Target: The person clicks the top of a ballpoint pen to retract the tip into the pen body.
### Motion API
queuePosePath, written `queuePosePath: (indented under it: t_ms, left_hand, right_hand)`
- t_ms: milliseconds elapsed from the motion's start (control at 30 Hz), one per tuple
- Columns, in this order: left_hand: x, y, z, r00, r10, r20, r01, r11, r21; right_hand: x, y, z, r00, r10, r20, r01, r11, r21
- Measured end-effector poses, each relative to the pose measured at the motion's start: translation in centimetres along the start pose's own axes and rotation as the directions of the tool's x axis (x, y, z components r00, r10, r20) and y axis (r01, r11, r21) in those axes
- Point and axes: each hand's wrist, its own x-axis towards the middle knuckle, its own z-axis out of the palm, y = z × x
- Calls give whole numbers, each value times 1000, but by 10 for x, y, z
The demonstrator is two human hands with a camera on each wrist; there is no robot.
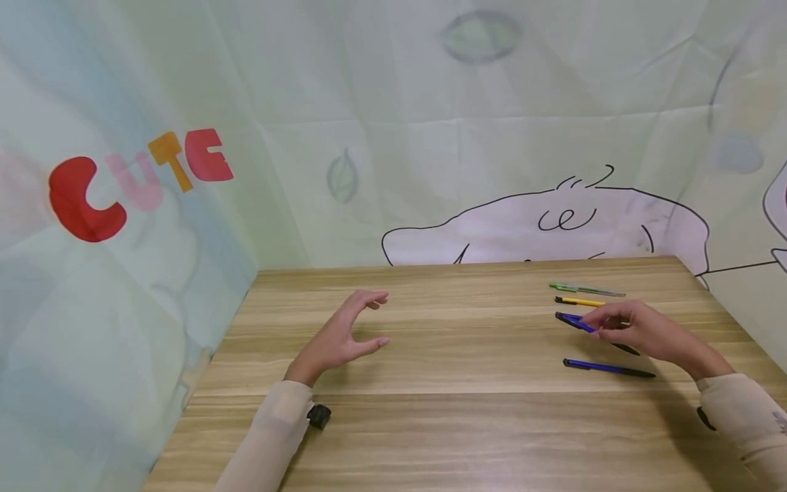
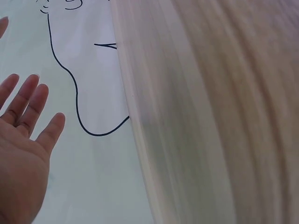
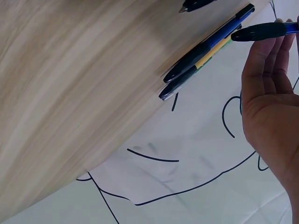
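Note:
My right hand (image 1: 648, 333) pinches a blue pen (image 3: 259, 32) with a dark grip, at the right of the table. In the right wrist view the held pen shows above the fingers, its dark end pointing left. Another blue pen (image 3: 216, 38) lies beneath that hand, beside a yellow pen (image 1: 578, 301). Farther back is a green pen (image 1: 584, 290). Nearer the front, one more blue pen (image 1: 605, 368) lies with its dark end to the right. My left hand (image 1: 332, 344) holds nothing; its thumb and fingers are spread apart over the table's left half.
The wood-grain table (image 1: 430, 437) meets a printed cloth backdrop (image 1: 369, 82) at its back and left edges. Red, pink and orange letters (image 1: 92, 205) are on the left cloth. A dark band-like piece (image 1: 319, 416) sits at the left wrist.

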Motion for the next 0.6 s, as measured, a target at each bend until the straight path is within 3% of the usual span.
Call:
queuePosePath:
  t_ms: [200, 600]
  left_hand:
    - [-2, 1, -1, 1000, -14, -4, 14, 1000, -4]
    - [-3, -1, -2, 1000, 15, -7, -15, 1000, -3]
  right_hand:
    - [0, 2, -2, 993, 96, 66, -95, 995, -28]
    - [-1, 7, -3, 991, 120, 65, -111, 986, -126]
